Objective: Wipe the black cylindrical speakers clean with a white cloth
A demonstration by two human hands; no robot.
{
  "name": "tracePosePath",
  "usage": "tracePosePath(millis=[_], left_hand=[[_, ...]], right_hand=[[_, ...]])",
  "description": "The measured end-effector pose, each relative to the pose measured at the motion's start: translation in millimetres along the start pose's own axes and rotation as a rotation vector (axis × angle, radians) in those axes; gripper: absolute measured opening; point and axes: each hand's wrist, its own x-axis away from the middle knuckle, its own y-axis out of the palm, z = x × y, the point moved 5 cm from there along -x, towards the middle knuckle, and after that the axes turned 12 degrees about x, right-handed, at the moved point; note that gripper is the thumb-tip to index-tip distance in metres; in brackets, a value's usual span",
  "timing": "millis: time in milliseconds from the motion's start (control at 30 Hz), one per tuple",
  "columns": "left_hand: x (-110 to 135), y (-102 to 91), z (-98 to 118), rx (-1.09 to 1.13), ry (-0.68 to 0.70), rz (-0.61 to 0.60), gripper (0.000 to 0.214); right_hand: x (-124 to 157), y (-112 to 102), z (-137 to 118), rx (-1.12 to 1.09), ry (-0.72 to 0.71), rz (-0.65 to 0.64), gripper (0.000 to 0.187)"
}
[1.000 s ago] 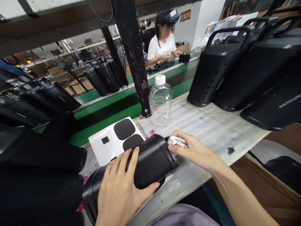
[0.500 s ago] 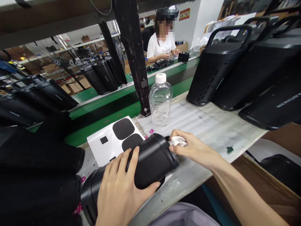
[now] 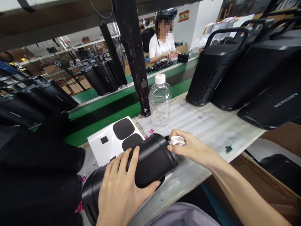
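Observation:
A black plastic housing (image 3: 150,160) lies on its side on the grey workbench (image 3: 207,125). My left hand (image 3: 122,191) is wrapped over its middle and presses it down. My right hand (image 3: 190,147) is closed on a small white cloth (image 3: 176,141), which it holds against the housing's right end. Just behind the housing lies a white sheet with black pads (image 3: 113,138).
A clear plastic bottle (image 3: 160,100) stands behind the housing beside a black post (image 3: 134,56). Several black handled units (image 3: 218,66) stand at the right, more lie at the left (image 3: 39,100). Beyond a green conveyor (image 3: 110,103) a person in a white shirt (image 3: 162,47) works.

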Motion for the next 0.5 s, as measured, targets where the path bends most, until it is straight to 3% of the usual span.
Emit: tracePosePath(millis=[500], left_hand=[[0.8,0.2,0.3,-0.011,-0.003,-0.006,0.079]], right_hand=[[0.0,-0.1,4.7,0.057,-0.029,0.020,0.019]])
